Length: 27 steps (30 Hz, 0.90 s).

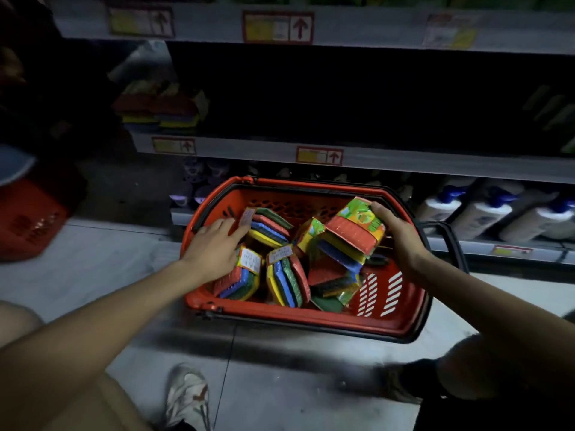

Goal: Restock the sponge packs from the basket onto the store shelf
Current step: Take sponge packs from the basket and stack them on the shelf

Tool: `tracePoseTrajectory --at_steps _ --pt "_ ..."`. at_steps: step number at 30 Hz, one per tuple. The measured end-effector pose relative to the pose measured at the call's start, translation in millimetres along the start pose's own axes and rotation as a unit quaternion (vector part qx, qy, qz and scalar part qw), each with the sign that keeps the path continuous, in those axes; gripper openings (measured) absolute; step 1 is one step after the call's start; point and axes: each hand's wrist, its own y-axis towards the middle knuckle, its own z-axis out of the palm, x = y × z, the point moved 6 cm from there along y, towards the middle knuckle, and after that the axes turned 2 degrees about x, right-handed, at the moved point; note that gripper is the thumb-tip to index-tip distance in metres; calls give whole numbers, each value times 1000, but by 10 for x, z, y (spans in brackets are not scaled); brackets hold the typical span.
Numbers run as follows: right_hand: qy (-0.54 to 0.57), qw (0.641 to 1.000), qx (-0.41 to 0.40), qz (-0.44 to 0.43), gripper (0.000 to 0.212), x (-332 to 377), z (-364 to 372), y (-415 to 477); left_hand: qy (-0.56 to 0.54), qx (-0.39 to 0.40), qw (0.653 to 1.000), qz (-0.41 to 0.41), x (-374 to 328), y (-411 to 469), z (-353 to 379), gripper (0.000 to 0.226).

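Our right hand [395, 231] has its fingers curled round one sponge pack [354, 234]. It is held just above the red basket [280, 318], ready, we think, to go up to the shelf [249, 154] (a few packs [158, 110] sit there, far left). Our left hand [214, 244] rests with straight fingers on the other packs [283, 275] inside, maybe to pick the next.

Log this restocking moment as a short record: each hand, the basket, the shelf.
basket: red, on the floor, holds several loose packs
left hand: open, fingers straight, reaching in over the loose packs
right hand: grips a tilted sponge pack, raised over the basket's right end
shelf: stacked packs at its left end, the rest dark
below: white bottles with blue caps
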Motion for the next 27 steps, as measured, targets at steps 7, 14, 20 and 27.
tracePoseTrajectory --at_steps 7,14,20,27 --pt "22 997 15 -74 52 269 175 -382 -32 -65 997 -29 -405 -202 -414 68" --pt "-7 990 41 -137 45 770 183 -703 -325 -113 938 -51 -721 -239 -1132 44" --pt "40 980 81 -178 39 1279 390 -633 -690 -5 724 -16 -873 -114 -1466 49" --pt "109 974 143 -140 84 1555 817 -210 -859 -77 506 -15 -806 256 -1542 54"
